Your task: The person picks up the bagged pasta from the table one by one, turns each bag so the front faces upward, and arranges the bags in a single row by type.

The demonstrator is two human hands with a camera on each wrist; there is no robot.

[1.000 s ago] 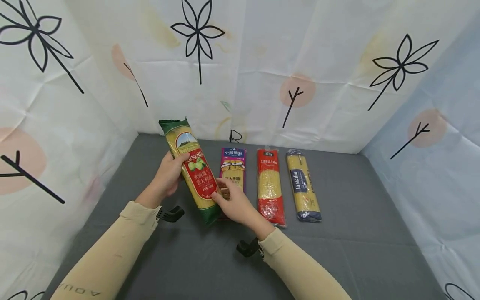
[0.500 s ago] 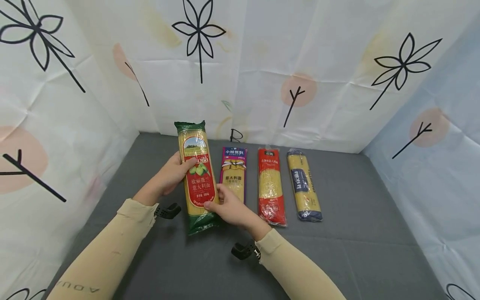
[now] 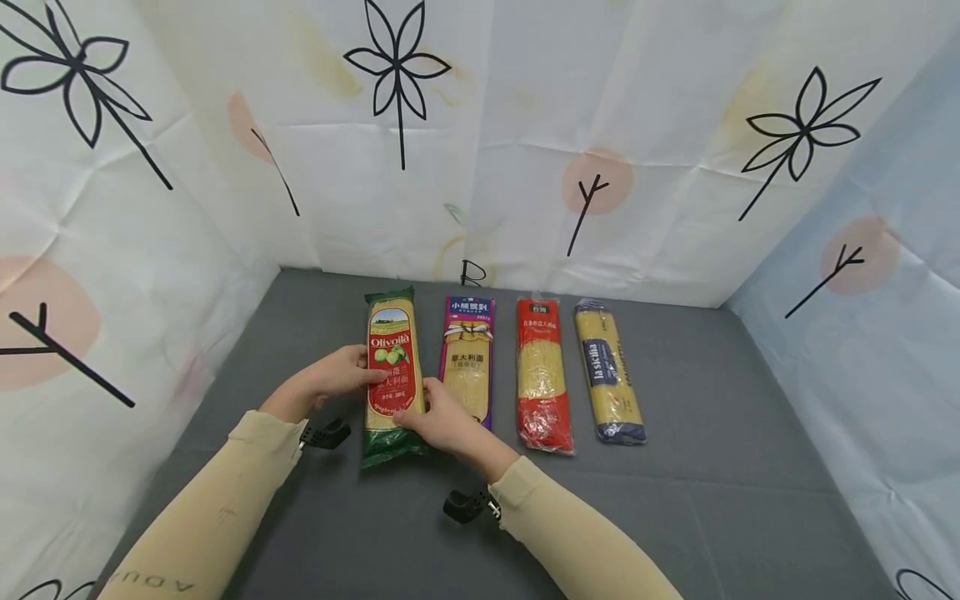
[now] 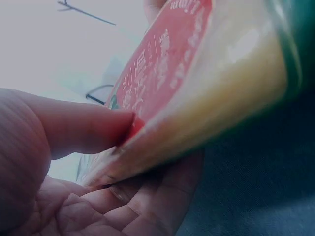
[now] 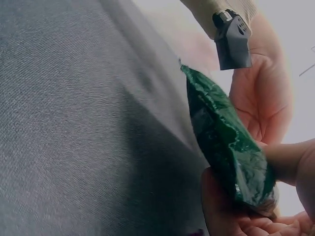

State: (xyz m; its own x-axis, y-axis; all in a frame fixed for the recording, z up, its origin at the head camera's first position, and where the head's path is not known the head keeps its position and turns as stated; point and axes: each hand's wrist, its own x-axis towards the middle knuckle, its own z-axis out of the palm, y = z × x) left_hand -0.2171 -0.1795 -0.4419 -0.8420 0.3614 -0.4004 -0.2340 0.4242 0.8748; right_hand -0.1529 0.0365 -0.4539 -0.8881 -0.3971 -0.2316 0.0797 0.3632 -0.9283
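Note:
A green-ended bag of spaghetti (image 3: 390, 392) with a red label is between both hands, at the left end of a row of pasta packs. My left hand (image 3: 333, 382) grips its left edge; in the left wrist view the thumb (image 4: 88, 125) presses the red label and the fingers lie beneath. My right hand (image 3: 450, 421) holds the lower right edge. The right wrist view has the bag's green end (image 5: 229, 142) between right thumb and fingers, with the left hand (image 5: 261, 93) beyond. How far the bag clears the table cannot be told.
Right of the bag lie a purple-edged pasta pack (image 3: 467, 375), a red pasta pack (image 3: 542, 375) and a blue-labelled pasta pack (image 3: 609, 375), roughly side by side on the grey tabletop (image 3: 720, 467). A patterned white cloth (image 3: 510, 125) encloses the back and sides.
Both hands have lowered the spaghetti bag toward the table. It has turned from a leftward tilt to nearly straight, beside the purple-edged pack. The other packs have not moved.

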